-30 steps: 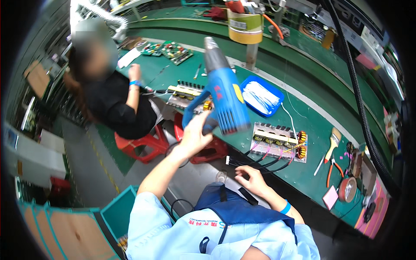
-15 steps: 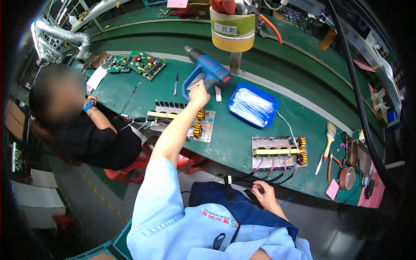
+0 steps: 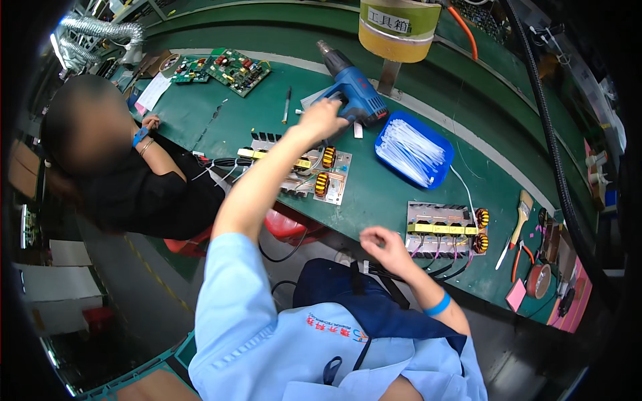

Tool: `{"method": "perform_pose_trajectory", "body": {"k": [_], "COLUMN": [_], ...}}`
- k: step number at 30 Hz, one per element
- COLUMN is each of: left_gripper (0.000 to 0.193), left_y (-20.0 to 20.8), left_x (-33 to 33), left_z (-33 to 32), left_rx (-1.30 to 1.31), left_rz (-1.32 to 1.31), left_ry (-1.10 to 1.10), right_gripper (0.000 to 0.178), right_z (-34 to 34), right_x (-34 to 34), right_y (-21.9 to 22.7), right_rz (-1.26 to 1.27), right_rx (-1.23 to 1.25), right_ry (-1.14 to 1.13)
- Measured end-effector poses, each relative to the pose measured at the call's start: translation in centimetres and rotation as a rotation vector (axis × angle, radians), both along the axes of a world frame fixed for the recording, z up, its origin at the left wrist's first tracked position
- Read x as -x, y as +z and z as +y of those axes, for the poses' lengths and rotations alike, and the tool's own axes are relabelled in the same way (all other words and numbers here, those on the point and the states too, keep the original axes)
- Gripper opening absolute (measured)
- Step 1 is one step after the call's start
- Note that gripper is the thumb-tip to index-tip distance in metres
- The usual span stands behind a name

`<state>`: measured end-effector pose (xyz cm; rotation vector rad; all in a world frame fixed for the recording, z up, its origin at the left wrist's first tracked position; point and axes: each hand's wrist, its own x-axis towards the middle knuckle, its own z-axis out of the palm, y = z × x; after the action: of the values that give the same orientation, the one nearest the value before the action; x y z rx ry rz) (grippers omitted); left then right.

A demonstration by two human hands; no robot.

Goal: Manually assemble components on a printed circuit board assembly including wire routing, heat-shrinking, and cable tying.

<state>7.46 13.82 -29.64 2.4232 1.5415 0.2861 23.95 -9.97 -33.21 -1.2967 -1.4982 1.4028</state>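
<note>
My left hand [image 3: 322, 120] reaches far across the bench, its fingers round the handle of a blue heat gun [image 3: 361, 93]. The gun lies with its nozzle pointing away to the upper left. My right hand [image 3: 384, 248] hovers at the near bench edge, left of a circuit board assembly [image 3: 438, 228]. Its fingers are loosely bent and apart, with nothing seen in them. The assembly has a yellow strip, wound coils and black cables hanging toward my lap. Under my left forearm lies a second circuit board assembly [image 3: 340, 175], partly hidden.
A blue tray [image 3: 447, 175] holds white cable ties. A yellow-green bucket [image 3: 394, 47] stands behind the gun. At right are a brush [image 3: 523, 210], orange-handled pliers [image 3: 516, 262] and a tape roll [image 3: 537, 281]. A person in black [image 3: 134, 174] sits at left.
My right hand has lifted off the cables and moved left. My left hand stays at the heat gun's handle, slightly shifted. The whole view has shifted.
</note>
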Motion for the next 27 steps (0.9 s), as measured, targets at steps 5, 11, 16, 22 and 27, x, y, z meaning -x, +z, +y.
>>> {"method": "perform_pose_trajectory", "body": {"k": [5, 11, 16, 22, 27], "left_gripper": [0.030, 0.056, 0.049, 0.042, 0.037], "left_y": [3.3, -3.6, -5.2, -5.6, -4.1], "left_x": [9.3, 13.5, 12.5, 12.5, 12.5], "left_z": [-2.0, -5.1, -4.3, -4.0, -6.6], "left_rx": [0.268, 0.006, 0.055, -0.024, 0.008], "left_rz": [0.108, 0.284, 0.182, 0.334, 0.452], "left_ry": [-0.098, -0.253, -0.298, -0.376, -0.370], "right_gripper": [0.023, 0.037, 0.031, 0.032, 0.034], "right_z": [6.7, 18.4, 22.1, 23.3, 23.0], "right_x": [2.1, 3.3, 5.6, 6.0, 5.0], "right_y": [1.2, -0.8, -2.4, -3.2, -3.5], "right_rz": [-0.044, 0.318, 0.569, 0.396, 0.342], "right_rx": [-0.057, 0.525, 0.616, 0.530, 0.586], "right_ry": [0.051, -0.288, -0.436, -0.433, -0.350]}}
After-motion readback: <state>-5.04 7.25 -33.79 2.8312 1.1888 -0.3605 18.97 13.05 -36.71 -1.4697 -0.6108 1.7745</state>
